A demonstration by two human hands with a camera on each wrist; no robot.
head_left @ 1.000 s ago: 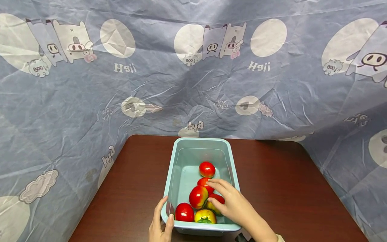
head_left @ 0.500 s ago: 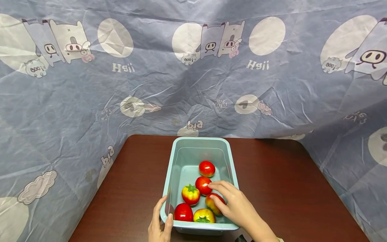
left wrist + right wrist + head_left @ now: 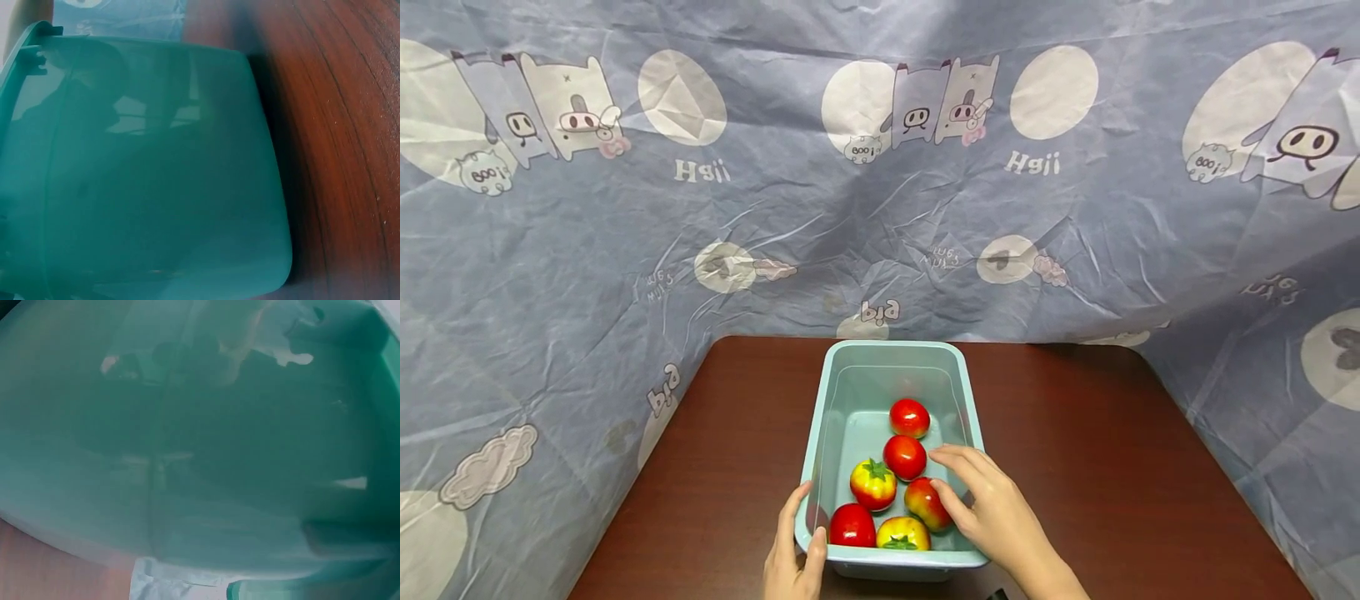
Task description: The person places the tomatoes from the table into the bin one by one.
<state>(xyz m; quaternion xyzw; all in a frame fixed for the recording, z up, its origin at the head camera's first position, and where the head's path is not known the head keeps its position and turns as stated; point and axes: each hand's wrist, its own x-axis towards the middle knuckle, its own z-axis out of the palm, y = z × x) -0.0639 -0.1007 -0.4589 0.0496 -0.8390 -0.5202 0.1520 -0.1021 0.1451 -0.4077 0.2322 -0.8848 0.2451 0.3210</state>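
Note:
A pale blue-green plastic bin holds several glossy tomatoes. My left hand grips its near left corner, thumb at the front rim and fingers along the left side. Over the right rim reaches my right hand, its fingers loosely bent and spread. The thumb tip overlaps a red-yellow tomato, while the fingertips are beside a red tomato. Left of these sits a yellow-red tomato, green leaves up. Another red tomato and a yellow tomato lie along the front wall; one red tomato is farther back.
The bin stands on a dark red-brown wooden table. A grey-blue cloth with cartoon pigs hangs behind and along both sides. Close up, the left wrist view shows the bin's outer wall and the table beside it.
The yellow-red tomato has gone from beside my right hand to the left, turning its green leaves up. My right hand has drawn slightly right. The left hand keeps its hold.

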